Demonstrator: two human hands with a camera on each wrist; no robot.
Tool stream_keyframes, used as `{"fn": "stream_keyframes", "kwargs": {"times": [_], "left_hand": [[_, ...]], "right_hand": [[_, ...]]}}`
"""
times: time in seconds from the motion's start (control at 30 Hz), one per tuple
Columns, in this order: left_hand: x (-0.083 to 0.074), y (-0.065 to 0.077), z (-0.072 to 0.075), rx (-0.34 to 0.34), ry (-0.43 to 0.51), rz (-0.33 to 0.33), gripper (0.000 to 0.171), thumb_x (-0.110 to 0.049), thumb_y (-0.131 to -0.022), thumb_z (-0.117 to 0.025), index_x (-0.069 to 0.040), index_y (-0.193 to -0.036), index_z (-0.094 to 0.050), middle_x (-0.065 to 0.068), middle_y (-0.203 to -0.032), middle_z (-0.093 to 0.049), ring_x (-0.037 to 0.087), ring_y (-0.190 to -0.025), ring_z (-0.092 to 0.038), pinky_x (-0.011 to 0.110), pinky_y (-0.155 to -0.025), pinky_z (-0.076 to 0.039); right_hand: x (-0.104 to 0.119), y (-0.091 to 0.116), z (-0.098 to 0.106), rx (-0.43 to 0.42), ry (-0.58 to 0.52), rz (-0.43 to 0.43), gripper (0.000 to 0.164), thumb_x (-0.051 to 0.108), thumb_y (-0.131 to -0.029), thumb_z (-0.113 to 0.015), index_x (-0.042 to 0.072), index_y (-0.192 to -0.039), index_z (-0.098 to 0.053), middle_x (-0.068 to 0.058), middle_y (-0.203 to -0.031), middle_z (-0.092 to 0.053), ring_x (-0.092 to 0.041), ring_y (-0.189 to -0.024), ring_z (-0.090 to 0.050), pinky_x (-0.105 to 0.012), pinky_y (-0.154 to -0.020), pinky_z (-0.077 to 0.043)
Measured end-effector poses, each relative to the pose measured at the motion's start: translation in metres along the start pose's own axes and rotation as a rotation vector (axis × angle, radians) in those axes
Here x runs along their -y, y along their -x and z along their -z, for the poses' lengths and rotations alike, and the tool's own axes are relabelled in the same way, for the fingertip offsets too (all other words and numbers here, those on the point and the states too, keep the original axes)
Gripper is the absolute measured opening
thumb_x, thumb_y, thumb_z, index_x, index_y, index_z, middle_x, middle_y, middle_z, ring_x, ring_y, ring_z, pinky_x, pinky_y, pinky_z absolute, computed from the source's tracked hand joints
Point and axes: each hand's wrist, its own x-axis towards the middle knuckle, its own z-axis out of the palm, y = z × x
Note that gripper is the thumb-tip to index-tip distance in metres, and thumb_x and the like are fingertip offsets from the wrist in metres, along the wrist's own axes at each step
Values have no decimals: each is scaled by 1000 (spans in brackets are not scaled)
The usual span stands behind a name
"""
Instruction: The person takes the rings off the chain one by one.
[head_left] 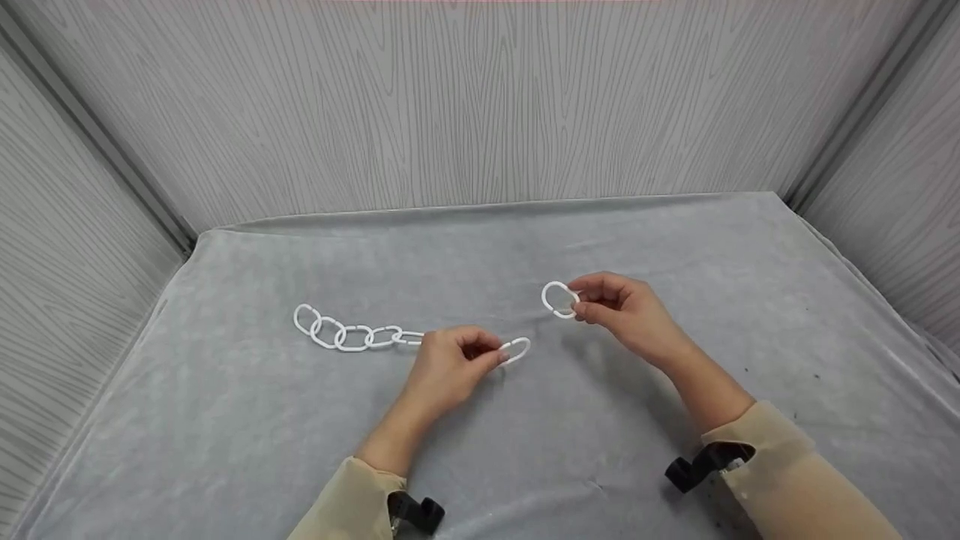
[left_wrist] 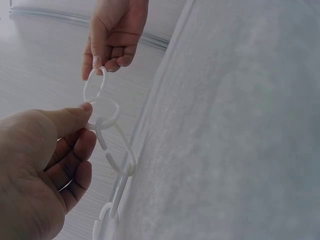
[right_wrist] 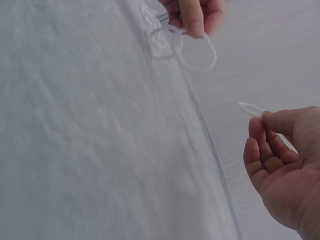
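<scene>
Nearest are two tan sleeves (head_left: 802,472), each with a black clip (head_left: 416,514) at the wrist. Past them, the left hand (head_left: 454,367) has its grip pinched on the end link (head_left: 529,346) of a white chain (head_left: 352,349). The rest of the chain runs off to the left, over the gray cloth (head_left: 225,450) on the desk. From the head, this hand hides part of the chain; the left wrist view shows it, and one link there has a gap in its side. A bit farther, the right hand (head_left: 630,319) has its grip pinched on one loose white ring (head_left: 543,298), up off the cloth. From the head, the ring looks round and sits apart from the chain. The right wrist view shows it from its edge, like a thin stick. At the back stands a gray wall (head_left: 480,97) with wavy lines.
</scene>
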Motion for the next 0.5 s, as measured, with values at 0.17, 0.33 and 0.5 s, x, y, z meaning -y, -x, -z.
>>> {"fn": "stream_keyframes", "kwargs": {"times": [0.17,0.33,0.5], "left_hand": [[0,0,0,-1,-5,-7,6,-9,-88,-87,-11,-87,-81,-9,-77,-73,8,-70,-62,24,-66,-51],[0,-1,0,3,-6,-4,6,-10,-89,-86,-12,-87,-81,-8,-77,-72,8,-70,-62,24,-65,-50],[0,0,0,5,0,-4,6,-9,-89,-86,-12,-87,-81,-8,-76,-72,9,-70,-62,24,-65,-50]], "right_hand": [[-6,-3,11,-8,23,-6,32,0,-98,-74,-3,-129,-69,-18,-102,-68,-24,-91,-70,-35,-87,-59],[-12,-6,21,-21,52,-38,31,3,-99,-74,-2,-129,-69,-17,-105,-68,-22,-92,-69,-33,-87,-58],[-17,-9,29,-49,70,-61,31,2,-99,-73,-3,-130,-69,-15,-102,-68,-19,-91,-67,-31,-84,-57]]}}
